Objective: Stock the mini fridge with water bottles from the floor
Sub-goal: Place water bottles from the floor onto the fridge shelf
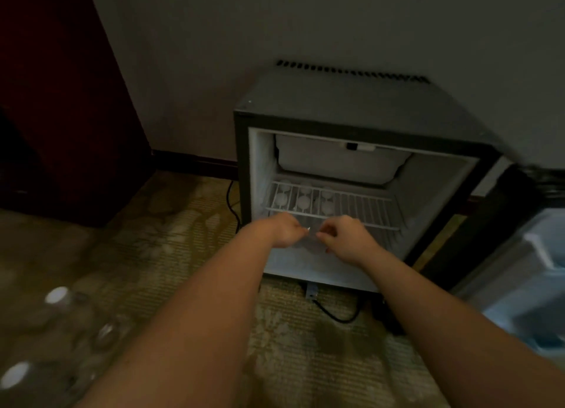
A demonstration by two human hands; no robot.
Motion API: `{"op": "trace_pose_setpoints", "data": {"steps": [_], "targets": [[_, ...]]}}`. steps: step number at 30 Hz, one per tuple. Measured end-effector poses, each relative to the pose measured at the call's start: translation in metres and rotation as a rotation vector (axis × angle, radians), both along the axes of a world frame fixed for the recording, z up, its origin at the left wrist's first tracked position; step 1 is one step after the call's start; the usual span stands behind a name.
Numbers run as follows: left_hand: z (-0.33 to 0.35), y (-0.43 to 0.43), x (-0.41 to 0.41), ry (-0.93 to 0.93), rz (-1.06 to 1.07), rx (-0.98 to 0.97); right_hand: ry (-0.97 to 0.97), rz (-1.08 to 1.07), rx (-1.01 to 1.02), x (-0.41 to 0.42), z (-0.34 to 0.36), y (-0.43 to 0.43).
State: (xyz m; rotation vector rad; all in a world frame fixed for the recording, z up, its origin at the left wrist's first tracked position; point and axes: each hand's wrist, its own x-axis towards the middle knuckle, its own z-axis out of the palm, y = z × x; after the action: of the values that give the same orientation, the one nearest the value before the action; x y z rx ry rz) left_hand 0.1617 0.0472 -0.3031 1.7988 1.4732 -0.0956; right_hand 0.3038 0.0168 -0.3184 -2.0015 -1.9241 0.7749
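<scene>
Several clear, white-capped water bottles (58,297)

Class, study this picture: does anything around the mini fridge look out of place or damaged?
Nothing spilled or broken. One oddity: a black cable loops out from under the mini fridge onto the carpet, beside a small hanging bracket.
</scene>
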Motion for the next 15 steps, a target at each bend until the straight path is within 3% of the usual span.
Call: {"op": "trace_pose_setpoints", "data": {"steps": [9, 15], "targets": [[0.087, -0.077, -0.104, 0.097, 0.035, 0.137, -0.136, 0.296, 0.009, -0.092, 0.105, -0.059], [0.104, -0.151, -0.202, 0.171, 0.122, 0.177, -0.185, 0.492, -0.027, -0.177, 0.140, -0.109]]}}
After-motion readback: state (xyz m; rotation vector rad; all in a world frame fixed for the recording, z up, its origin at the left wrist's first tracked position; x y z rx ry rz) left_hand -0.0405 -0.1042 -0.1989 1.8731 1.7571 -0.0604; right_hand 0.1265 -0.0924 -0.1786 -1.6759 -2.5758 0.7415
